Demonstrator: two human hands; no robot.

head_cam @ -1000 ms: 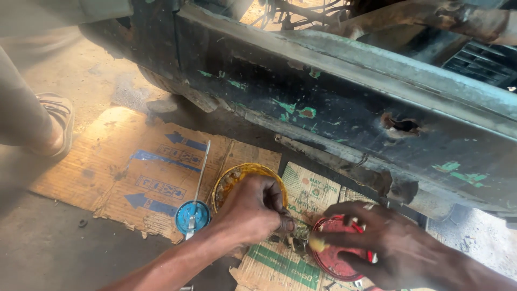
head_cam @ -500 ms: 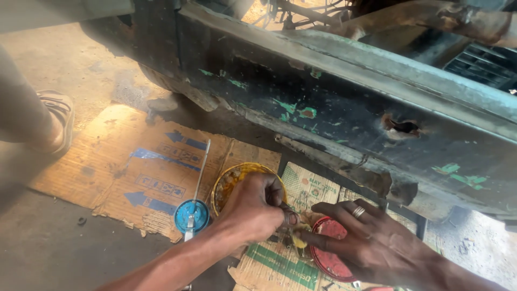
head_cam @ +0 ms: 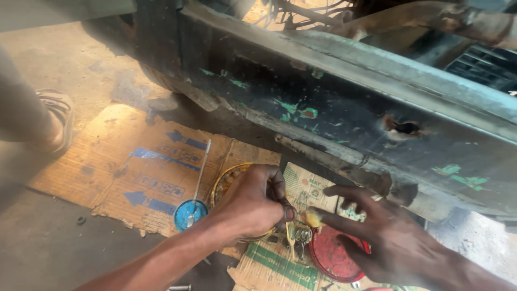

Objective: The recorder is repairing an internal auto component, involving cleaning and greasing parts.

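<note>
Yellowish filler blob (head_cam: 312, 217) sits on the right hand's (head_cam: 396, 245) fingertip, over the red lid (head_cam: 333, 256) on the cardboard (head_cam: 134, 167). That hand is splayed wide, holding nothing else. Left hand (head_cam: 256, 202) is in a closed grip on a thin putty tool (head_cam: 292, 237), blade pointing down beside the blob, likely so paste passes between them. Behind the fist, a yellow-rimmed tin (head_cam: 226, 180), mostly hidden. Blue lid (head_cam: 190, 214) with a stirring stick further left. Battered dark car sill (head_cam: 344, 118) above. Tool handle concealed; tin contents unclear; a sandalled foot (head_cam: 56, 121) shows at left.
</note>
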